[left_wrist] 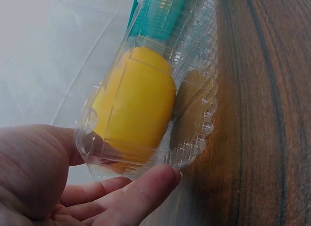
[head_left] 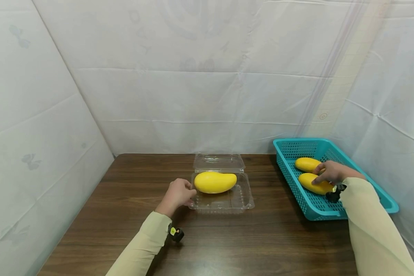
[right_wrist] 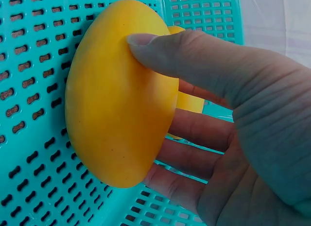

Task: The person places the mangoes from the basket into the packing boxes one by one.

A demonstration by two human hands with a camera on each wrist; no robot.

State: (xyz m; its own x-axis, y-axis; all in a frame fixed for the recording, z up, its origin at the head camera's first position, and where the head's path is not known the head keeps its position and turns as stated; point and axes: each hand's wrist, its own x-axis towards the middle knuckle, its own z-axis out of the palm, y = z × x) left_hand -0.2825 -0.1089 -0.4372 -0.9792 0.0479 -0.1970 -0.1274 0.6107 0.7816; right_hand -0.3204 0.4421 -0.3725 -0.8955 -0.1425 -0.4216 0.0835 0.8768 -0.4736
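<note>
A clear plastic clamshell container (head_left: 243, 191) lies with its lid (head_left: 219, 162) laid back on the table, and one yellow mango (head_left: 215, 182) rests inside. At its left edge, my left hand (head_left: 178, 195) grips the rim between thumb and fingers; the left wrist view shows the thumb partly behind the clear wall. Over in the turquoise basket (head_left: 294, 191), my right hand (head_left: 334, 172) holds the nearer mango (right_wrist: 119, 99), thumb on top and fingers along its side. A second basket mango (head_left: 307, 164) lies just behind, mostly hidden in the right wrist view.
The dark wooden table (head_left: 262, 245) ends at a white sheet wall (head_left: 193, 96) at the back. Another sheet (head_left: 31, 172) borders the left side. The basket stands at the right, close to the sheet there.
</note>
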